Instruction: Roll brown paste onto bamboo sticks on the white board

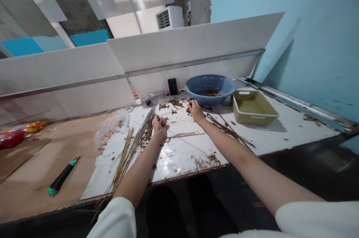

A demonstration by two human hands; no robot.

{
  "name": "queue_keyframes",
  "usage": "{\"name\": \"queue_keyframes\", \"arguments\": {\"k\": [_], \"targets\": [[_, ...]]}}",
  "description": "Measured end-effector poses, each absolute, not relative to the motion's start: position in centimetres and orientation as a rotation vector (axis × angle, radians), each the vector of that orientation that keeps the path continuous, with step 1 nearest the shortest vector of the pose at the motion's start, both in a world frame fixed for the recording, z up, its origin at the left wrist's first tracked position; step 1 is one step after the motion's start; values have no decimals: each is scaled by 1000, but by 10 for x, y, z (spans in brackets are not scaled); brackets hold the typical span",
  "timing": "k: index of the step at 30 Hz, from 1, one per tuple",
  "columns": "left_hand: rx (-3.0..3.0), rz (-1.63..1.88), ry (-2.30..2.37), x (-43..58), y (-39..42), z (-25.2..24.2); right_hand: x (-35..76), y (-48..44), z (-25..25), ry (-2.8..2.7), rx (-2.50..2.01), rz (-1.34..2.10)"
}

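Head view: thin stick betw. my 2 hands, over the white board (179,146).
Step in hand, I'd say: handling this thin stick (176,110); it runs from by my L hand (159,125) to my R hand (195,110), just above the brown bits (174,102). R fingertips look pinched on its far end; L fingers curled at the near end, can't tell if they grip. Next move prob. calls for a light, steady hold, since it looks thin & might snap. Containers: blue basin (200,84), just beyond R hand, w/ brown pieces in the bottom; olive tub (244,118), white rim, R of basin, can't tell if there's liquid in it. Clear plastic bag (112,127) to the L, contents unclear, some red showing.
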State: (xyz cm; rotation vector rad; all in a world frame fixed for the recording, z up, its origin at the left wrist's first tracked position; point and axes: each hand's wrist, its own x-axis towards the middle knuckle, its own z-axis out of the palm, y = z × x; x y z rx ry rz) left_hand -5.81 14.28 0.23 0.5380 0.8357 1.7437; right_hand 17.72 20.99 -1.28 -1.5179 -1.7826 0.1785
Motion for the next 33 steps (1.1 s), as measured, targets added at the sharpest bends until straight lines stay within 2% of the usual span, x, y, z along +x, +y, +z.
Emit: {"name": "queue_keyframes", "arguments": {"k": [5,13,21,27,33], "targets": [[524,1756,812,-58,144,1,176,209,-11,-1742,-1646,263],[528,1748,787,-59,143,-1,179,211,-13,-1773,-1610,156],[523,1738,790,-58,144,-2,183,211,-18,-1942,-1416,79],[489,1727,791,-58,141,1,178,204,-15,-1776,-1670,28],[454,1736,765,-57,141,2,174,208,-18,-1943,-1777,73]]}}
